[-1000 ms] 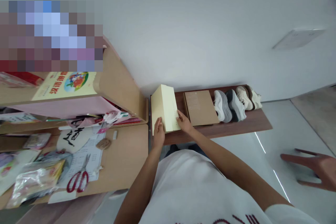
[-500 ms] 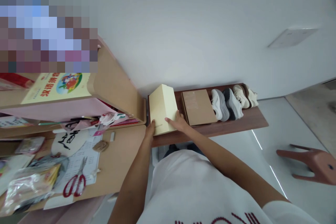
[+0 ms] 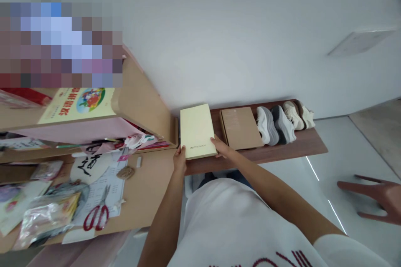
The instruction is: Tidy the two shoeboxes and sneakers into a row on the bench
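Note:
A pale yellow box (image 3: 197, 127) with small printed letters near its front edge lies at the left end of the dark wooden shelf (image 3: 244, 156), its broad face up. My left hand (image 3: 179, 158) grips its near left corner, thumb on top. At the near right side, my right hand (image 3: 220, 147) holds the box too, with the thumb over the top and fingers along the side. Just right of it sits a brown cardboard box (image 3: 242, 129). Whether the yellow box rests fully on the shelf I cannot tell.
White and grey sneakers (image 3: 266, 125), dark-soled sneakers (image 3: 283, 125) and cream shoes (image 3: 297, 116) stand farther right on the shelf. On the left, a desk (image 3: 147, 192) bears red-handled scissors (image 3: 97, 215), papers and plastic packets. A reddish stool (image 3: 376, 196) stands at the right.
The yellow box was tilted with two faces showing; now it lies flatter, its top face up. My right hand has shifted to its right side. The view has moved slightly.

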Tool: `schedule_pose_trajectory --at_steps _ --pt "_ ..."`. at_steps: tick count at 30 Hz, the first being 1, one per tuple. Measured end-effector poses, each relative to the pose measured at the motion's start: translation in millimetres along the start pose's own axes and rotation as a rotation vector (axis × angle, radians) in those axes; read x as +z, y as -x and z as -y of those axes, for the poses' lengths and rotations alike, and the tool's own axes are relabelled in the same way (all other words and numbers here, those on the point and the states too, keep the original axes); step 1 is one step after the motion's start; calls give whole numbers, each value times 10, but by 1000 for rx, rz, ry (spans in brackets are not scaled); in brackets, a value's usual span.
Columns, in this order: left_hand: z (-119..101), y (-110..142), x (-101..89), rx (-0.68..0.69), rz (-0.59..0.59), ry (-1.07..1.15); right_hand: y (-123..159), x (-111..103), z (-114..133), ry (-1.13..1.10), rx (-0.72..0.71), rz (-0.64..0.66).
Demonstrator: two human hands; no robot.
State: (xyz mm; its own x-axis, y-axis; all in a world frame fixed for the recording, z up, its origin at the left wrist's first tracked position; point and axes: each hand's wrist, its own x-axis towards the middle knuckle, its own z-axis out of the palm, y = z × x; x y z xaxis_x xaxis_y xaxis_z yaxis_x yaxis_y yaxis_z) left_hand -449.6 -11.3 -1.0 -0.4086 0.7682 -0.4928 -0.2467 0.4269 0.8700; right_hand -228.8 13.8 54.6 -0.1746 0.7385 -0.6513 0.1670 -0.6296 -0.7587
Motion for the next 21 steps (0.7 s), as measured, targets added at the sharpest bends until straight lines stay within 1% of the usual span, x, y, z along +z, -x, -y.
schedule_pose_trajectory --at_steps 2,4,7,12,16,21 --pt "26 -2 18 30 -5 -32 -26 -3 -57 -67 69 3" --pt "41 -9 31 47 -12 -52 -59 1 -93 -102 104 -33" --pt "44 -32 39 64 -24 -60 -103 27 -115 -123 108 -67" --pt "47 -87 14 88 -26 -52 -107 92 -120 -125 90 -65" --pt "45 -100 -14 78 -32 -78 -75 128 -130 -83 85 -56" --pt "0 -82 -14 48 -7 -105 -59 144 -136 -55 98 -65"
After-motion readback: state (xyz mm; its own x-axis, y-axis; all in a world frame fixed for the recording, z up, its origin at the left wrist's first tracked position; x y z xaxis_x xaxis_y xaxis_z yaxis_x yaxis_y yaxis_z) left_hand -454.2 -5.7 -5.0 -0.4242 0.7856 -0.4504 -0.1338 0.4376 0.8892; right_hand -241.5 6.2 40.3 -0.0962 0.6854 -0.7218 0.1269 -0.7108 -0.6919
